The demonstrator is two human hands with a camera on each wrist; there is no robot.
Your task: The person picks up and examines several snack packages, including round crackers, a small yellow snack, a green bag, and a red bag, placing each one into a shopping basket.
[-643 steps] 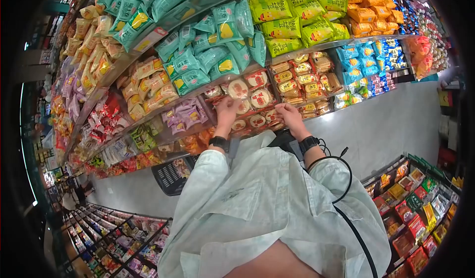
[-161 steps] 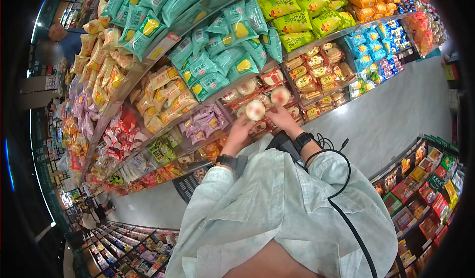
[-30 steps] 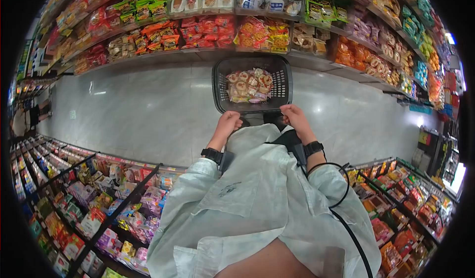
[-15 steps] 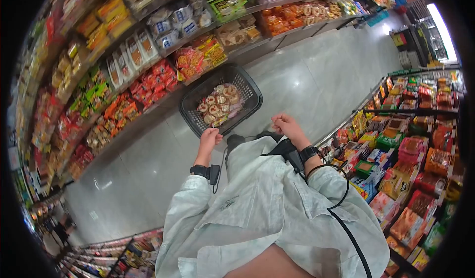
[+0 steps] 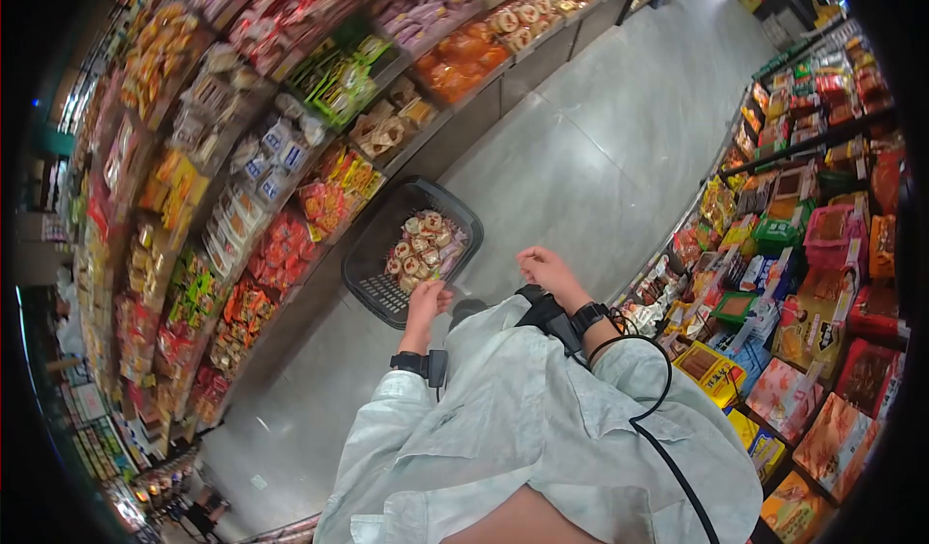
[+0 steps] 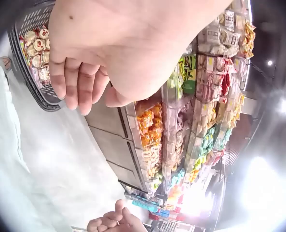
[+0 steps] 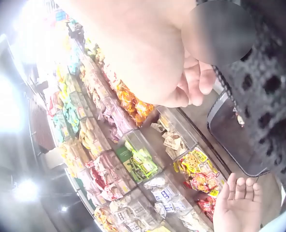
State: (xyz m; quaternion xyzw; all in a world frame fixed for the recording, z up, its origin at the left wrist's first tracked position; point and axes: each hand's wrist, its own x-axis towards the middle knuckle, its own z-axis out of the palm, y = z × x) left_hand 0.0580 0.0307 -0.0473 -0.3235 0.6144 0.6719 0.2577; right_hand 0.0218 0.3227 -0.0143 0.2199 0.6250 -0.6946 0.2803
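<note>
A black basket (image 5: 471, 217) sits low beside the shelf, with round wrapped snacks (image 5: 416, 254) and some purple packets (image 5: 451, 251) inside. My left hand (image 5: 428, 306) overlaps its near rim in the head view, fingers loosely bent around nothing; whether it touches the rim I cannot tell. Its fingers (image 6: 78, 87) hang relaxed in the left wrist view. Off to the right of the basket, my right hand (image 5: 548, 270) hovers over the floor, empty and with fingers loosely bent. Part of that hand (image 7: 148, 53) fills the top of the right wrist view.
Tiered shelves of packaged snacks (image 5: 334, 75) curve along the left and top. Another display of packs (image 5: 789, 317) lines the right side. Grey floor (image 5: 590, 176) runs between them. A black cable (image 5: 668, 379) hangs over the right sleeve.
The head view has swung round, bringing the shelf edge to a steep diagonal and the basket lower and left of where it appeared. Both hands remain empty; the round snacks now lie in the basket.
</note>
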